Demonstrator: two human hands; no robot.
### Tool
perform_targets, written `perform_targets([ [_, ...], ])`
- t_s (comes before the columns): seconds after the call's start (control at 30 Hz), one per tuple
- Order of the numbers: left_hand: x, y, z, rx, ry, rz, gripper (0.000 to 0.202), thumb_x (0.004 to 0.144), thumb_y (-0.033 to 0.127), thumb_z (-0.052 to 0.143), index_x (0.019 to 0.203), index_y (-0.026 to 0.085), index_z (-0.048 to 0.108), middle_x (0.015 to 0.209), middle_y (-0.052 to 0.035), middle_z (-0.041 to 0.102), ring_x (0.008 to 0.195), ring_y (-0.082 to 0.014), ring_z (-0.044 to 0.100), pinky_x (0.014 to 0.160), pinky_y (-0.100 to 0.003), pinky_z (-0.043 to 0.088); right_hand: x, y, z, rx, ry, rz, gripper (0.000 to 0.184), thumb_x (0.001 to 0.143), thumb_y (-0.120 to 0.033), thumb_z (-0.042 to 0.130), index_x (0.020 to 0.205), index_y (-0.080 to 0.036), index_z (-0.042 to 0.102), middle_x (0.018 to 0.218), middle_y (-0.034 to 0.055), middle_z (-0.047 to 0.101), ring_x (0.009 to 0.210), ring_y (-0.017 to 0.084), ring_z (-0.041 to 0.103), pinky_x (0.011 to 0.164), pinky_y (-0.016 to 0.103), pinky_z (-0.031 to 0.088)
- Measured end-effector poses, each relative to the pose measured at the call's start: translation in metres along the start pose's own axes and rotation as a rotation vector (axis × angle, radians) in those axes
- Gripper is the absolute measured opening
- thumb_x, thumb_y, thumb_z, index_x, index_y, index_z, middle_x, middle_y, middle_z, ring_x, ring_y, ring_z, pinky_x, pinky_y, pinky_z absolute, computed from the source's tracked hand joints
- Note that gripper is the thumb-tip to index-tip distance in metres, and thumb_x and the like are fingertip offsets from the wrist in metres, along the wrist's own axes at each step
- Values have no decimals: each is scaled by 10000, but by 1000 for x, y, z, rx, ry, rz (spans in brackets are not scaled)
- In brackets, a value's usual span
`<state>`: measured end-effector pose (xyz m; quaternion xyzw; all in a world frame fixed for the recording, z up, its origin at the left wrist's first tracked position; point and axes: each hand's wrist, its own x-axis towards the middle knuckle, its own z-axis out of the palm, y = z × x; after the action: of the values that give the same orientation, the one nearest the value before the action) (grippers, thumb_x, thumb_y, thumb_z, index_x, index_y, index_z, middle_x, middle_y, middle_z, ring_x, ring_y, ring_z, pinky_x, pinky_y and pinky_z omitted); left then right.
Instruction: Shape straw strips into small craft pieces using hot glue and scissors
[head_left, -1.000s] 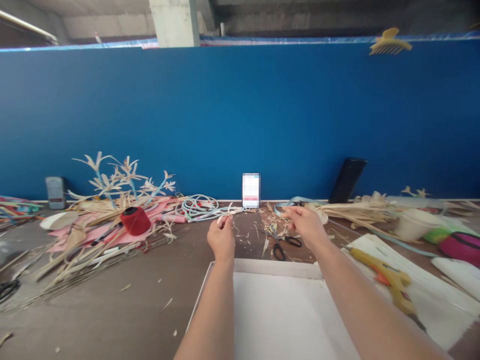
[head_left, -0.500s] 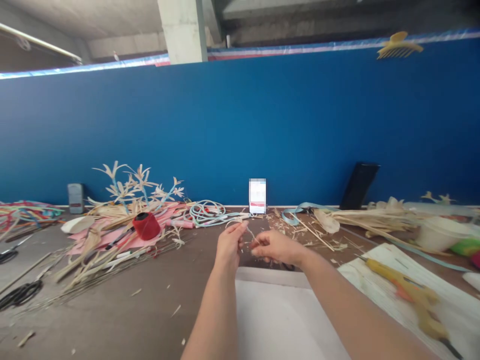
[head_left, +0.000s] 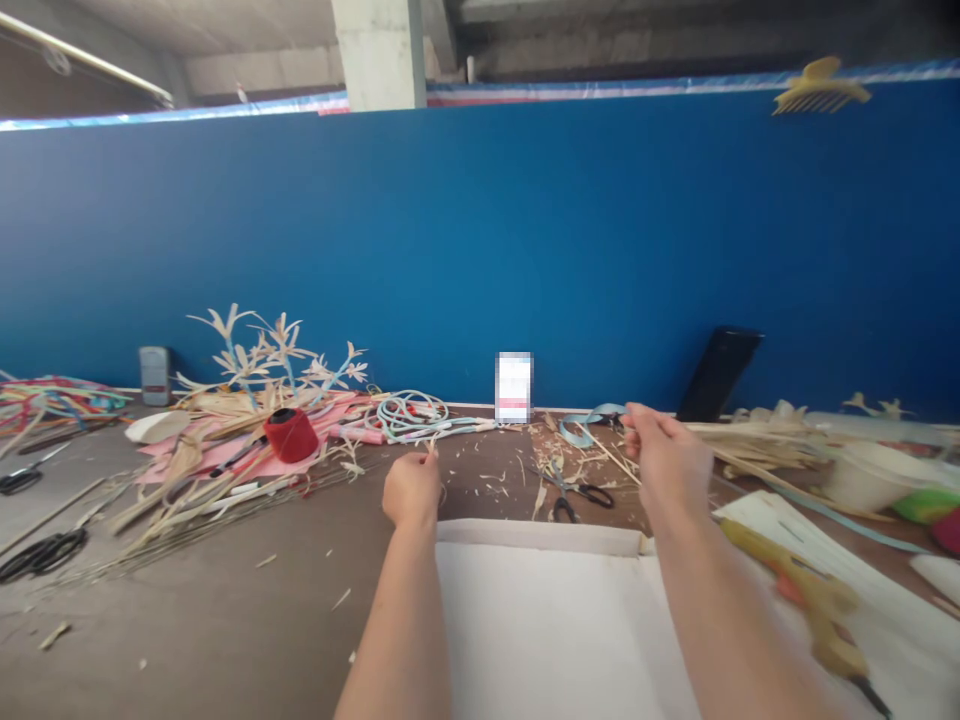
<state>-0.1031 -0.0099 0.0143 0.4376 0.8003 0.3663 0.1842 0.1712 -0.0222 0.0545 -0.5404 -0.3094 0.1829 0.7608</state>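
Note:
My left hand (head_left: 412, 490) is closed above the table, just beyond the white sheet's left corner, pinching a thin pale strand (head_left: 433, 446) whose tip shows at the thumb. Farther right, my right hand (head_left: 671, 460) is raised with thumb and forefinger pressed together; what they hold, if anything, is too small to make out. Behind its fingertips lies a curled light-blue ribbon (head_left: 577, 432), and I cannot tell whether they touch. Black-handled scissors (head_left: 571, 490) lie between the two hands among pale scraps. Under my forearms is the white sheet (head_left: 555, 620).
To the left are a red thread spool (head_left: 291, 436), pale straw flowers (head_left: 281, 345) and coiled light-blue cord (head_left: 412, 415). A phone (head_left: 514, 388) leans on the blue partition (head_left: 480, 240). At right lie a yellow glue gun (head_left: 795, 580) and a white bowl (head_left: 870, 475).
My hands, close together earlier with a pale strand between them, are now wide apart. The left moved slightly left, the right moved right and up. The scissors have come into view.

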Motion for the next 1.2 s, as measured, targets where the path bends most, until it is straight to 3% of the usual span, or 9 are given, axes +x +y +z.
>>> perform_targets([
  [0.2,2,-4,-6,123,-9,6,288,742,426,517,814,233,719,893,-171,691,871,-351,620,687,-422,437,-46,25,28,135,-209,239,276,643,-380,710,806,-158,694,702,34,657,468,77,475,374,182,384],
  [0.37,1,-4,-5,167,10,9,338,759,433,497,928,228,706,952,-180,680,902,-352,616,709,-433,447,-55,46,28,395,-317,441,282,594,-325,759,811,-164,682,690,9,629,467,64,481,371,178,400],
  [0.5,0,-2,-4,245,23,6,357,795,348,444,1025,200,674,999,-193,665,925,-341,615,721,-424,454,-51,50,22,452,-381,467,245,616,-292,747,818,-177,671,702,0,619,484,64,496,372,173,410],
  [0.67,2,-5,-3,219,11,-14,309,758,241,466,965,231,695,972,-184,672,911,-346,619,715,-428,450,-54,47,21,471,-419,520,237,620,-287,753,814,-176,676,685,-5,618,476,53,484,362,154,395],
  [1.03,-1,-4,-4,272,52,5,330,802,438,444,910,209,657,933,-167,666,876,-335,613,690,-408,442,-55,47,19,527,-492,587,240,634,-271,761,838,-166,690,683,-9,613,484,35,471,374,121,380],
  [1.1,-7,1,-3,231,103,58,364,825,463,412,885,198,654,917,-154,663,848,-306,613,693,-389,440,-53,47,18,583,-512,622,236,662,-269,744,872,-175,690,713,-6,634,498,34,494,392,118,394],
  [1.2,-24,13,7,4,203,367,343,853,427,405,878,195,656,930,-103,656,871,-230,593,760,-330,431,-51,47,16,661,-553,672,245,742,-314,674,958,-199,678,866,23,681,637,70,592,488,145,473],
])
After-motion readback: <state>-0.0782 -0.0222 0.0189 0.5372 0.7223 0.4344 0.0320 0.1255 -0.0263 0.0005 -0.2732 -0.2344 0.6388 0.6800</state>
